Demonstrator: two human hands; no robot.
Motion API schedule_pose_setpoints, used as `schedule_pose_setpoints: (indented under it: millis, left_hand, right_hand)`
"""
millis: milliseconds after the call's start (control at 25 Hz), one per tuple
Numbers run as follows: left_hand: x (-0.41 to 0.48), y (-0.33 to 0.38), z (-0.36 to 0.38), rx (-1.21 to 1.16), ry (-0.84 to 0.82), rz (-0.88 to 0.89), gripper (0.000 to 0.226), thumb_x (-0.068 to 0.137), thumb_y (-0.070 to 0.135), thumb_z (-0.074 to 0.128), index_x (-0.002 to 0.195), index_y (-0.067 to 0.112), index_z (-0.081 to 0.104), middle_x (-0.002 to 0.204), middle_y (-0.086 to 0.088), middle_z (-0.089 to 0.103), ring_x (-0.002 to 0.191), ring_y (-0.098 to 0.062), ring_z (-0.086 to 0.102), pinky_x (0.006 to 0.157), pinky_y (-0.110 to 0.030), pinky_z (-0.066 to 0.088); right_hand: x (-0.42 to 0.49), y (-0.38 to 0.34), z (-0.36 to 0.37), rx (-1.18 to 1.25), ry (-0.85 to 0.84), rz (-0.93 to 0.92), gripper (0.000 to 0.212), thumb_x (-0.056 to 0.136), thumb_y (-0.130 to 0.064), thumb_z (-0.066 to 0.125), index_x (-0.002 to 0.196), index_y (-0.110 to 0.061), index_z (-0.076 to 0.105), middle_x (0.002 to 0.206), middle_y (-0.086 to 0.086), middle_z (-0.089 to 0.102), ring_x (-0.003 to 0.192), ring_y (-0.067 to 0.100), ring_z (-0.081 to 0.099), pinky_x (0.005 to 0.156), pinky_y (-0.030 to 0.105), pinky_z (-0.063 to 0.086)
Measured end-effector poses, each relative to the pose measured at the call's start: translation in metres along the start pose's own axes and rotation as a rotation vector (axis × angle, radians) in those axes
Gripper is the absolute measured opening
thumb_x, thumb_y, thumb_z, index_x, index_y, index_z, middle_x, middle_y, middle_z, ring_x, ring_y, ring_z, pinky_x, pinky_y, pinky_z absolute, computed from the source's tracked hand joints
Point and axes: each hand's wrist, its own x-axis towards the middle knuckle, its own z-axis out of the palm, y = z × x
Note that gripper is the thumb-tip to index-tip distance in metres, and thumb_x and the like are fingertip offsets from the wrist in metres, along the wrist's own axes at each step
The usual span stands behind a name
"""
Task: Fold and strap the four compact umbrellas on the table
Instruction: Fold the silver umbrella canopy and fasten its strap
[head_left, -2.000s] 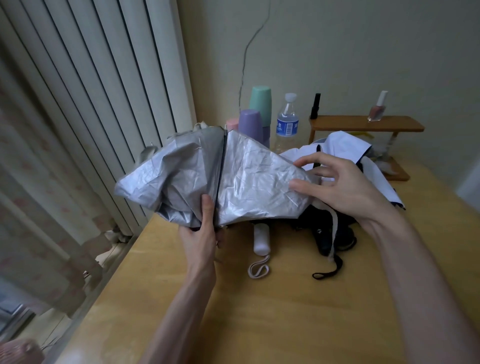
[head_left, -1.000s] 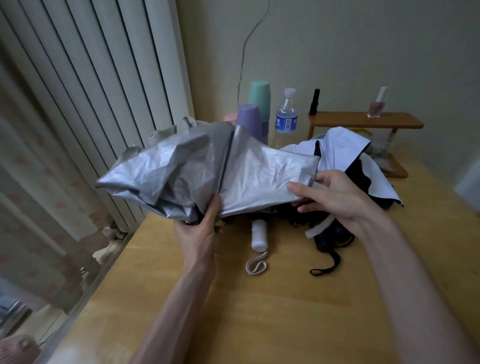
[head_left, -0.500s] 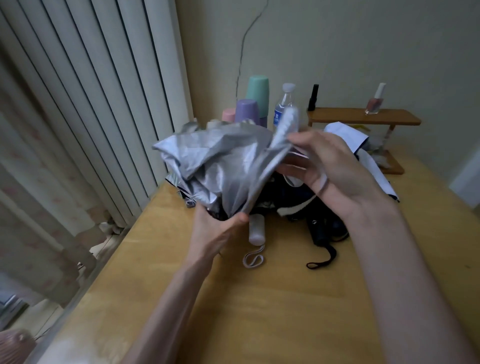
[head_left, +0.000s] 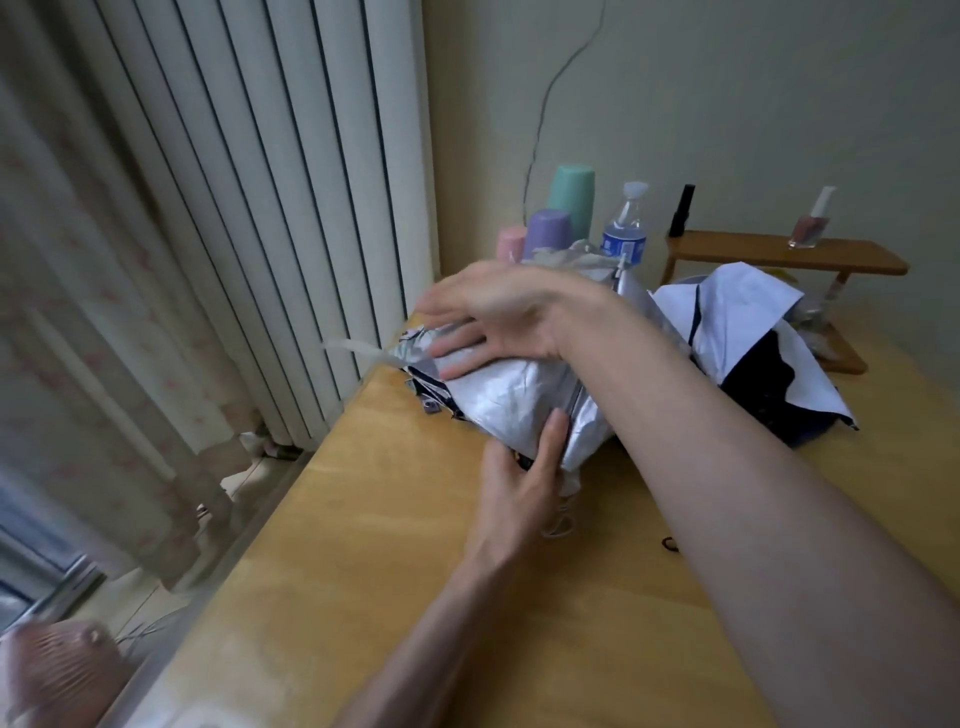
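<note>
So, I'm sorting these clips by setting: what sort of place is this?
Probably a room in a home: a wooden table beside a curtain, plastic cups and a water bottle by the wall, and nail polish on a small shelf.

Silver umbrella (head_left: 514, 400); mint, lilac, pink cups (head_left: 550, 228).

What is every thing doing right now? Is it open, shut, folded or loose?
silver umbrella: gathered up, not strapped
strap: loose, sticking out
left hand: grips the silver umbrella
right hand: fingers straight, on the silver umbrella, blurred
white and black umbrella: unfolded, lying loose
water bottle: upright, capped
nail polish: upright, capped
</note>
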Motion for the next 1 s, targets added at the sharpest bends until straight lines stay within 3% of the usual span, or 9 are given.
schedule_pose_setpoints:
  millis: [120,280,360,440,600,720,840,920,1000]
  left_hand:
    - [-0.002,0.003,0.004,-0.082,0.013,-0.075,0.038,0.104,0.035,0.065,0.072,0.015,0.058,0.052,0.003,0.048,0.046,-0.011,0.044,0.045,-0.024,0.037]
    - [0.003,0.006,-0.005,-0.085,0.05,-0.041,0.044,0.103,0.037,0.066,0.061,0.023,0.066,0.057,0.012,0.058,0.055,-0.004,0.053,0.049,-0.022,0.041]
    - [0.005,0.008,-0.007,-0.085,0.073,-0.022,0.041,0.103,0.037,0.066,0.066,0.02,0.067,0.058,0.009,0.062,0.056,-0.005,0.056,0.05,-0.021,0.043]
    - [0.005,0.009,-0.008,-0.078,0.083,-0.014,0.038,0.102,0.036,0.067,0.069,0.018,0.066,0.057,0.008,0.062,0.054,-0.006,0.057,0.049,-0.022,0.042]
    - [0.0,0.012,-0.01,-0.102,0.1,-0.033,0.047,0.096,0.049,0.073,0.089,0.003,0.072,0.06,-0.008,0.059,0.057,-0.008,0.056,0.05,-0.021,0.043]
    - [0.0,0.022,-0.017,-0.204,0.125,-0.114,0.041,0.101,0.044,0.066,0.08,0.01,0.066,0.06,-0.009,0.056,0.047,-0.018,0.049,0.042,-0.024,0.036]
    - [0.003,0.032,-0.026,-0.265,0.136,-0.123,0.041,0.107,0.042,0.058,0.082,0.01,0.065,0.063,-0.01,0.061,0.046,-0.02,0.049,0.04,-0.022,0.031]
    - [0.004,0.035,-0.029,-0.277,0.127,-0.122,0.04,0.108,0.042,0.054,0.092,0.008,0.066,0.068,-0.01,0.067,0.049,-0.02,0.054,0.039,-0.022,0.03]
    - [0.007,0.035,-0.031,-0.296,0.115,-0.138,0.039,0.109,0.043,0.051,0.098,0.008,0.067,0.075,-0.012,0.07,0.052,-0.021,0.058,0.038,-0.021,0.029]
  right_hand:
    - [-0.011,0.007,-0.009,0.033,0.004,-0.154,0.048,0.102,0.003,0.06,0.148,-0.009,0.053,0.151,0.026,0.053,0.133,0.038,0.06,0.101,0.037,0.059]
    - [-0.039,0.017,-0.041,0.139,0.261,-0.643,0.032,0.096,0.0,0.071,0.127,-0.007,0.07,0.111,0.005,0.078,0.094,0.019,0.077,0.078,0.026,0.06]
    - [-0.039,0.028,-0.059,-0.155,0.589,-0.763,0.024,0.089,-0.019,0.082,0.112,-0.019,0.075,0.101,-0.004,0.078,0.092,0.01,0.073,0.083,0.029,0.057]
    - [-0.032,0.042,-0.062,-0.656,0.795,-0.65,0.037,0.076,-0.049,0.08,0.11,-0.035,0.075,0.112,-0.008,0.071,0.112,0.017,0.062,0.101,0.045,0.048]
    - [-0.019,0.051,-0.052,-0.862,0.647,-0.608,0.057,0.076,-0.053,0.081,0.129,-0.038,0.069,0.128,-0.005,0.058,0.126,0.023,0.049,0.111,0.051,0.04]
    - [-0.034,0.053,-0.062,-0.614,0.587,-0.646,0.063,0.087,-0.055,0.079,0.144,-0.04,0.058,0.146,-0.006,0.05,0.14,0.007,0.044,0.118,0.032,0.034]
    - [-0.062,0.068,-0.077,-0.319,0.654,-0.638,0.028,0.092,-0.04,0.08,0.114,-0.023,0.074,0.109,-0.01,0.072,0.1,-0.003,0.064,0.09,0.017,0.047]
    - [-0.074,0.079,-0.08,-0.159,0.533,-0.648,0.022,0.088,-0.031,0.083,0.101,-0.015,0.076,0.092,-0.01,0.075,0.087,0.006,0.068,0.084,0.026,0.053]
    - [-0.078,0.085,-0.082,-0.148,0.433,-0.667,0.025,0.086,-0.023,0.084,0.106,-0.01,0.076,0.098,-0.002,0.077,0.093,0.013,0.071,0.087,0.036,0.058]
